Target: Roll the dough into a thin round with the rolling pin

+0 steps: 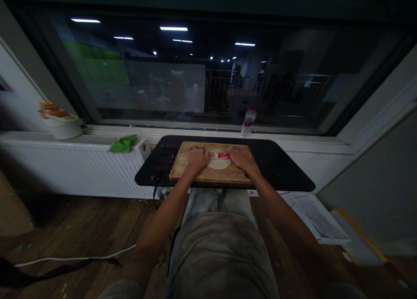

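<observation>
Rolling pin (223,156), red and white print, 1 piece: on the wooden board (224,175), across 1 pale flat disc (219,164), under 2 hands.
Handling, as I judge it standing by: pin light, stiff, prone to roll, best taken at both ends; disc soft, easily torn, best lifted from beneath. Grip: left hand (198,157) curled over the pin's left end, right hand (241,156) laid flatter over its right end; how tightly the fingers close, I cannot tell. Surroundings, reckoned from the board: black table (283,171) beneath; clear bottle (248,123) behind, by the dark window (176,86); green cloth (124,143) on a white radiator (78,166), left; wood floor (94,229) below.
</observation>
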{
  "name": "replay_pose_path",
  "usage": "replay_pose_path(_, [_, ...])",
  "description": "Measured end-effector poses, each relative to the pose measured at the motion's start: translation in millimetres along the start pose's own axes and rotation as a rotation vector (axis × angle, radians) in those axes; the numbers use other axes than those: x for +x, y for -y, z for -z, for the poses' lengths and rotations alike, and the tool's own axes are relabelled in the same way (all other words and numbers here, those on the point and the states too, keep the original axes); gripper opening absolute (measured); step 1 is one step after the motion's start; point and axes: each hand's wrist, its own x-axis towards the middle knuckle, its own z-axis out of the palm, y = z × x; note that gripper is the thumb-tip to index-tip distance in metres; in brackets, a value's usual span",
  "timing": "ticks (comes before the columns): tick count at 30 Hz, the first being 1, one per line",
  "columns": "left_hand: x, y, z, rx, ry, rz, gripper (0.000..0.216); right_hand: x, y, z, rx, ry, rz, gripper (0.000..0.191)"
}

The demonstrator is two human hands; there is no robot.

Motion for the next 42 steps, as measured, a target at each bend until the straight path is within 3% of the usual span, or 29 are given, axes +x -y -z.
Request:
replay_pose_path(5, [-1, -1, 1, -0.009, -0.012, 0.001, 0.048, -22, 8, 5, 0.003, -0.051, -0.019, 0.063])
replay_pose_path(24, [1, 3, -2, -0.132, -0.023, -0.053, 0.043, -87, 19, -3, 0.014, -0.165, -0.016, 0.064])
replay_pose_path(34, [2, 4, -4, -0.145, -0.041, -0.040, 0.044, -128, 47, -9, 0.058, -0.299, 0.048, 0.064])
replay_pose_path(42, [3, 8, -14, -0.179, -0.076, -0.102, 0.040, -114, 28, -20, 0.121, -0.349, 0.100, 0.062])
